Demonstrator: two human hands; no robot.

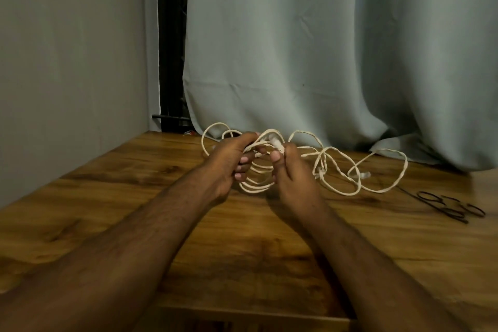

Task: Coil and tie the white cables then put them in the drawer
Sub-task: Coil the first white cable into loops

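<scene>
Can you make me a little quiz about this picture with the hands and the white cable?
1. True or false: both hands hold the white cable.
2. Which side of the wooden table has the black ties? A) the person's left B) the person's right C) under the hands
3. Fill in: behind the table hangs a grey ____.

Key
1. True. The left hand grips a bunch of loops and the right hand pinches the cable near a plug end.
2. B. They lie near the right edge, apart from the cable.
3. Curtain.
</scene>
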